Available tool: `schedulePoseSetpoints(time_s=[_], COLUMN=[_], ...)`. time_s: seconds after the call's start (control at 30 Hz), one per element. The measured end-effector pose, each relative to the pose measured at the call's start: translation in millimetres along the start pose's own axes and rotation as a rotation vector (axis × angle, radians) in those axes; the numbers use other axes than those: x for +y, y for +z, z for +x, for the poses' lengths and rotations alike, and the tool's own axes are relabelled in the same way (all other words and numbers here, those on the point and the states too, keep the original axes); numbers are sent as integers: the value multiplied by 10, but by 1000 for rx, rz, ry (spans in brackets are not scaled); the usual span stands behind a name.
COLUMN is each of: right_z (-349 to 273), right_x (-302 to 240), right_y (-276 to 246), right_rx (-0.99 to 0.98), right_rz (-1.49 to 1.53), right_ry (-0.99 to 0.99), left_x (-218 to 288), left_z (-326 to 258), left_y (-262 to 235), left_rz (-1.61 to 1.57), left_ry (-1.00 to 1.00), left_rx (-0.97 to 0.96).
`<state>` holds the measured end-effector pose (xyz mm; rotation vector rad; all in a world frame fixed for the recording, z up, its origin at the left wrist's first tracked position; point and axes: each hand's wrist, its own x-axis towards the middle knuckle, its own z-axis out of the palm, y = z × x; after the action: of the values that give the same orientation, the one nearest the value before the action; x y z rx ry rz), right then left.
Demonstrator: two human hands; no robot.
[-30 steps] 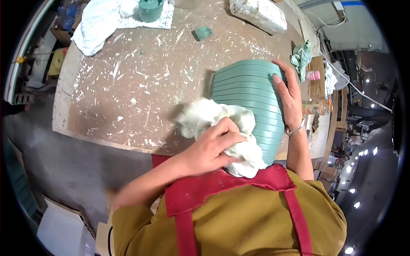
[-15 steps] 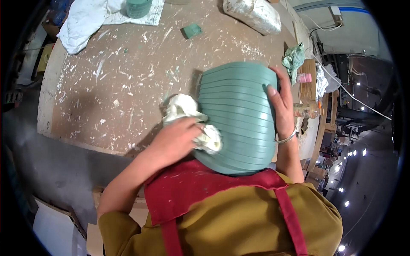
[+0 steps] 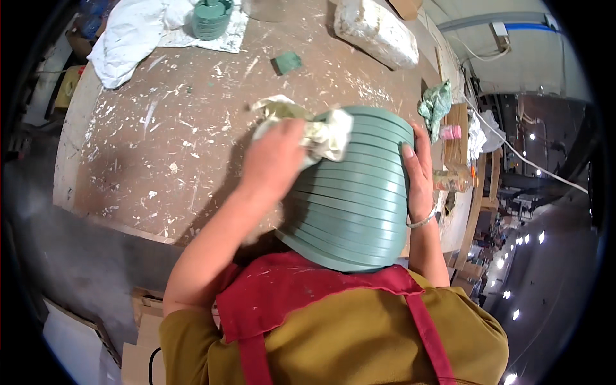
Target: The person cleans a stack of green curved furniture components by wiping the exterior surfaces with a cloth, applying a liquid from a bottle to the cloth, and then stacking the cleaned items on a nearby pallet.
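A large ribbed green pot [image 3: 353, 199] lies tilted on its side at the near edge of the workbench [image 3: 160, 147], its wide rim toward my body. My left hand [image 3: 273, 160] presses a crumpled white cloth [image 3: 317, 131] against the pot's upper left side. My right hand [image 3: 417, 173] lies flat on the pot's right side, fingers spread, with a thin bracelet at the wrist. A red apron and mustard shirt fill the lower part of the view.
A smaller green pot [image 3: 212, 16] stands on a white sheet [image 3: 131, 35] at the far left. A small green block [image 3: 287, 62] and a white lump [image 3: 375, 32] lie farther back. A green rag [image 3: 435, 106], bottles and clutter sit at the right edge.
My left hand has carried the cloth from the pot's lower left side up to its upper left part. The pot looks more tilted and closer. My right hand stays on its right side.
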<state>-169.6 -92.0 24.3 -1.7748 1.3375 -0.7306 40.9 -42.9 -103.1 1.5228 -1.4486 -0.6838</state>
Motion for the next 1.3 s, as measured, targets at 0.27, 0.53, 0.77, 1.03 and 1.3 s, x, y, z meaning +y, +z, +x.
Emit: schedulePoseSetpoints(time_s=[0.27, 0.53, 0.77, 1.03, 1.3], right_z=[-35, 23, 204, 223, 136], right_x=[64, 60, 712, 750, 967], right_y=[21, 32, -203, -127, -145], right_rx=[78, 77, 154, 188, 92], right_rz=[34, -60, 543, 631, 748], right_ry=[21, -16, 327, 294, 276], left_x=[-275, -331, 18, 124, 194], left_z=[86, -74, -964, -672, 323], left_y=[-1230, -1178, -573, -681, 529], left_rz=[-271, 468, -8, -748, -626], left_ry=[-346, -115, 226, -97, -145], left_rx=[589, 383, -685, -661, 19])
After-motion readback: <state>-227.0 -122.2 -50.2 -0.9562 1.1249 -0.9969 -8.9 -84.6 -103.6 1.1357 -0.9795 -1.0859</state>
